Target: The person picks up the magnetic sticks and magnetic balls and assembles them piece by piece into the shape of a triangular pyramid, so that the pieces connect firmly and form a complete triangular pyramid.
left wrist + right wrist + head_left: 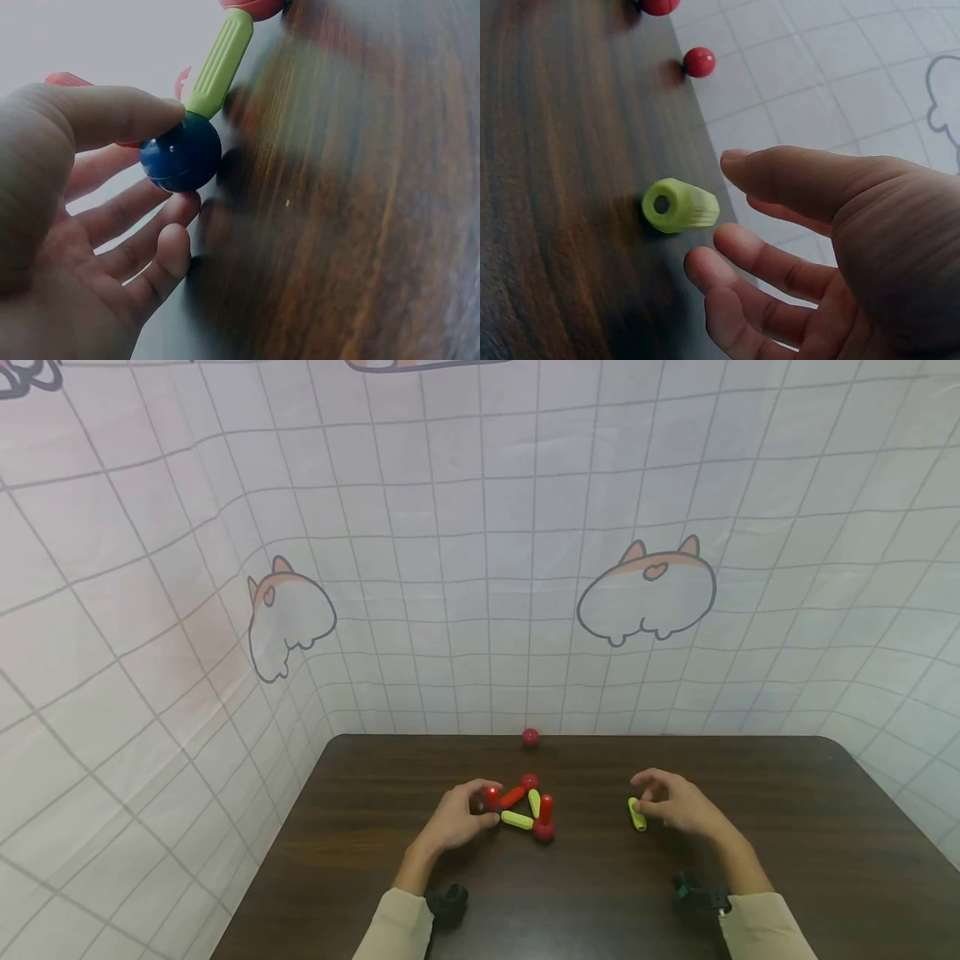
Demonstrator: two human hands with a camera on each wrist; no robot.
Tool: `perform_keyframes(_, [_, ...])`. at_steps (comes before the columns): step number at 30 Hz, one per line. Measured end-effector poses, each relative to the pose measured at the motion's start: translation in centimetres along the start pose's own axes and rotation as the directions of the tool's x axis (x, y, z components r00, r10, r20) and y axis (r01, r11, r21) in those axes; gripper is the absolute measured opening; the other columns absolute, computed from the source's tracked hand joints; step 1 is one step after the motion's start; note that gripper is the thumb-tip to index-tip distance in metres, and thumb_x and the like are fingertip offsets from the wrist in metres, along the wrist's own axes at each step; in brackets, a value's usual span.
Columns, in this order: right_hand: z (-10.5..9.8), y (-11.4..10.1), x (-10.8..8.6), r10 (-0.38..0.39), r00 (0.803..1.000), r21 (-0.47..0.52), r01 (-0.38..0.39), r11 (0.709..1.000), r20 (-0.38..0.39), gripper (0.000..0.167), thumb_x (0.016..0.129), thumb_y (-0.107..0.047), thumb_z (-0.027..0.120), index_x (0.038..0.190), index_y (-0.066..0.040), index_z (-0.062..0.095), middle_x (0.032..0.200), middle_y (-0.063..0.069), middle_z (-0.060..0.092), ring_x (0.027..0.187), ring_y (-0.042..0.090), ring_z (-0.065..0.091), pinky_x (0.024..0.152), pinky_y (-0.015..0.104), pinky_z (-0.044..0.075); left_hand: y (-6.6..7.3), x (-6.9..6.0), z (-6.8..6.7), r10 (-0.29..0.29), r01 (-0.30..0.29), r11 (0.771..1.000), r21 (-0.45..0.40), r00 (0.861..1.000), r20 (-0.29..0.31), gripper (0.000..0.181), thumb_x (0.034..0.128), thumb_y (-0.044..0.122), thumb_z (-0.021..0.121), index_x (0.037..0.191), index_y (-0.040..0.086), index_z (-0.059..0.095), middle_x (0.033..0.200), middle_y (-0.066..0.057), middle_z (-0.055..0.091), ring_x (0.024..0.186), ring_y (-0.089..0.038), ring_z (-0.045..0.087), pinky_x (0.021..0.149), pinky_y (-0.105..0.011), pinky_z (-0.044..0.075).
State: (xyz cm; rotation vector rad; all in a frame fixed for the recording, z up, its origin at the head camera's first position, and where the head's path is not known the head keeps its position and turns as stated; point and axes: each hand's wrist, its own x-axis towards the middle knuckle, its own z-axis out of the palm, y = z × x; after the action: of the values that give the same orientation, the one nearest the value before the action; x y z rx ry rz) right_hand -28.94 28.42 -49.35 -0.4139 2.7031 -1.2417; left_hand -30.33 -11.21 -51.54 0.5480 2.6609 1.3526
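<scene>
A triangle of two green rods and a red rod lies on the dark table, joined by balls: red, red and blue. Upright red rods stand on the front red ball and the blue ball. My left hand holds the blue ball between thumb and fingers; a green rod runs from that ball. On the right, a loose green rod lies by my right hand. In the right wrist view, a gap shows between the rod and my parted thumb and fingers.
A single red ball sits at the table's far edge. Behind the brown table hangs a white gridded cloth with cartoon animal drawings, which also covers the left side.
</scene>
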Motion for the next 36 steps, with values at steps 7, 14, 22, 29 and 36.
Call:
perform_keyframes(7, [0.8, 0.0, 0.2, 0.036, 0.999, -0.073, -0.036, 0.997, 0.001, 0.046, 0.089, -0.021, 0.079, 0.128, -0.003, 0.061, 0.094, 0.006, 0.063, 0.078, 0.018, 0.056, 0.065, 0.032, 0.047, -0.5, 0.1, 0.1, -0.020, 0.020, 1.000, -0.013, 0.998, -0.052, 0.047, 0.0864, 0.020, 0.082, 0.130, 0.013, 0.067, 0.109, -0.004, 0.070, 0.086, -0.015, 0.059, 0.072, -0.029, 0.048])
perform_keyframes(14, [1.3, -0.4, 0.2, 0.061, 0.998, -0.102, -0.061, 0.993, 0.005, 0.042, 0.087, -0.013, 0.080, 0.126, -0.006, 0.064, 0.095, 0.007, 0.064, 0.078, 0.020, 0.056, 0.065, 0.034, 0.046, -0.2, 0.0, 0.2, -0.006, 0.005, 1.000, -0.015, 0.998, -0.057, 0.052, 0.0861, 0.015, 0.082, 0.135, 0.011, 0.064, 0.106, -0.004, 0.069, 0.079, -0.013, 0.058, 0.065, -0.027, 0.048])
perform_keyframes(22, [1.5, -0.5, 0.4, 0.023, 1.000, -0.098, -0.022, 0.995, 0.015, 0.038, 0.090, -0.007, 0.071, 0.127, -0.009, 0.066, 0.100, 0.009, 0.067, 0.075, 0.019, 0.053, 0.062, 0.034, 0.044, -0.2, 0.1, 0.2, 0.000, 0.001, 1.000, 0.005, 0.999, -0.040, 0.049, 0.0868, 0.011, 0.080, 0.133, 0.014, 0.065, 0.104, -0.004, 0.068, 0.081, -0.015, 0.055, 0.066, -0.027, 0.045])
perform_keyframes(29, [1.7, -1.1, 0.8, -0.076, 0.997, -0.002, 0.076, 0.997, -0.017, 0.036, 0.092, -0.003, 0.068, 0.127, -0.006, 0.064, 0.102, 0.013, 0.066, 0.065, 0.014, 0.056, 0.054, 0.029, 0.048, 0.0, 0.1, 0.2, -0.019, 0.019, 1.000, -0.003, 1.000, 0.007, 0.047, 0.0893, 0.010, 0.077, 0.134, 0.018, 0.066, 0.105, 0.001, 0.065, 0.084, -0.015, 0.055, 0.068, -0.028, 0.044])
perform_keyframes(36, [2.4, -2.1, 1.3, -0.158, 0.984, 0.092, 0.165, 0.982, -0.078, 0.033, 0.094, -0.002, 0.068, 0.126, -0.005, 0.061, 0.106, 0.017, 0.066, 0.072, 0.013, 0.061, 0.054, 0.029, 0.052, 0.1, 0.2, 0.4, 0.009, -0.009, 1.000, -0.002, 1.000, 0.016, 0.046, 0.0895, 0.008, 0.076, 0.134, 0.015, 0.065, 0.105, 0.000, 0.067, 0.086, -0.016, 0.056, 0.069, -0.029, 0.044])
